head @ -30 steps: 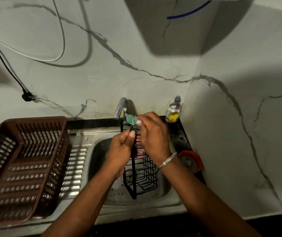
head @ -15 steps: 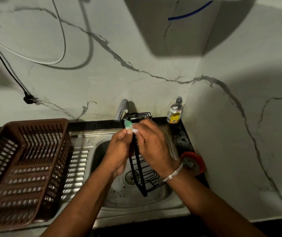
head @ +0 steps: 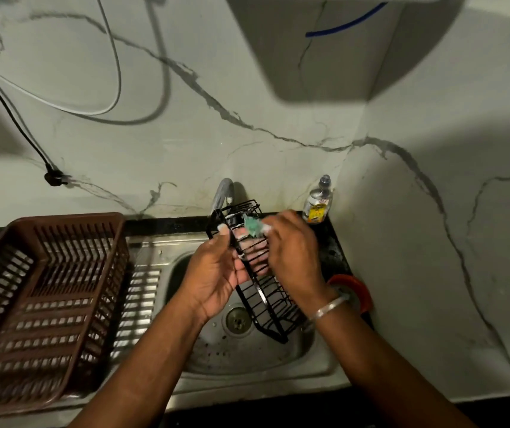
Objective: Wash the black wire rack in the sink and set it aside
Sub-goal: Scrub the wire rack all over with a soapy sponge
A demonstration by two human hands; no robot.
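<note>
The black wire rack is held tilted above the steel sink, its upper end near the tap. My left hand grips the rack's left edge, thumb on the frame and fingers behind the wires. My right hand pinches a small green scrub pad and presses it against the rack's upper wires. The rack's lower end hangs over the drain.
A brown plastic dish basket sits on the drainboard at left. A dish soap bottle stands at the back right corner. An orange round object lies on the dark counter right of the sink. Cables hang on the marble wall.
The rack has been turned from upright to a slant, its top now toward the tap. My left hand shifted to the rack's left edge and the pad moved along the upper wires.
</note>
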